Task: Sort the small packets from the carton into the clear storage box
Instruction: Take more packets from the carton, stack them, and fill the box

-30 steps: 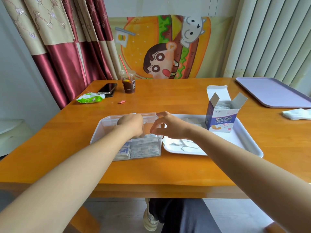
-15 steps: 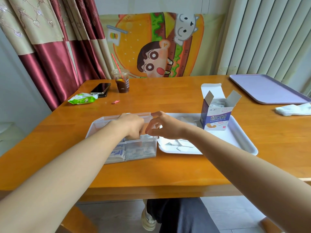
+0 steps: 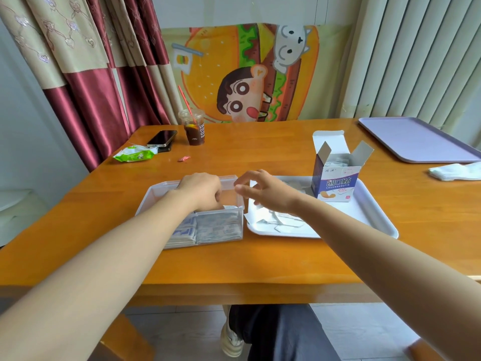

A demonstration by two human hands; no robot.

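On the orange wooden table (image 3: 260, 256), a white plastic tray (image 3: 364, 217) sits beside the clear plastic storage box (image 3: 156, 196) and carries the open blue-and-white carton (image 3: 335, 183); the left hand (image 3: 200, 190) curls into the box, hold unclear, the right hand (image 3: 270, 194) hovers slack, empty, over small white packets (image 3: 218, 225).

orange table (image 3: 260, 256), lilac tray (image 3: 416, 142), maroon-and-beige floral curtain (image 3: 86, 82)

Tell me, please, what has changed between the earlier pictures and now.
The right hand seems to have opened slightly, its fingers now spread and empty by the right rim of the clear storage box. The left hand stayed inside the box on the packets. Carton and white tray did not move.
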